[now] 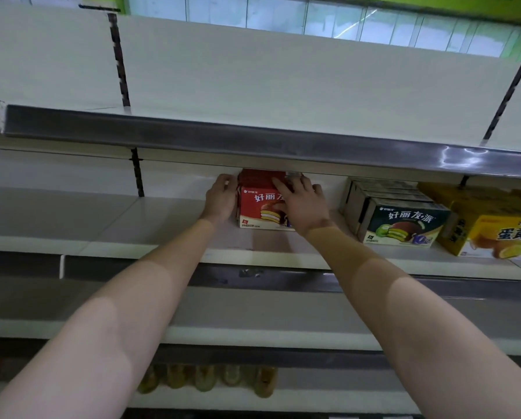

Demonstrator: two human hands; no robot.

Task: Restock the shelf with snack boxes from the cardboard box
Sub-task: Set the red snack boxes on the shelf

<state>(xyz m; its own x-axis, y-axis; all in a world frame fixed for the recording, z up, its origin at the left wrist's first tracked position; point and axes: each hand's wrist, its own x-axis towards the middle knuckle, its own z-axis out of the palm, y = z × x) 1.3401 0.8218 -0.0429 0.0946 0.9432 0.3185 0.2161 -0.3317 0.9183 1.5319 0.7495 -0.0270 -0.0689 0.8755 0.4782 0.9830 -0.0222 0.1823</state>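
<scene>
White store shelving filled the view, tier above tier, each with a grey price rail along its front edge. On the middle shelf (168, 219) a red snack box (260, 208) stood upright with its printed face toward the near edge, and more red boxes looked to be lined up behind it toward the back panel, though how many could not be counted.

To its right, well apart, sat a row of dark green-and-black boxes (404, 225), and just beside those, at the far right, yellow boxes (495, 237). So some stock was already in place. Left of the red row the shelf showed only bare white board, and the top shelf (253, 116) carried nothing that could be seen. Judging by that, restocking was under way but far from finished. No cardboard box was in view, so what remained in it could not be told. Blurred jars (205, 379) stood on a low shelf near the bottom.

Both arms reached forward and up. His or her left hand (221, 198) lay against the left side of the red box, fingers curled round its upper back corner. Its partner, the right hand (303, 202), covered the box's right front and top corner, fingers spread over the carton and bent onto it. Together they clasped the box from both sides, seemingly squaring it into its row.
</scene>
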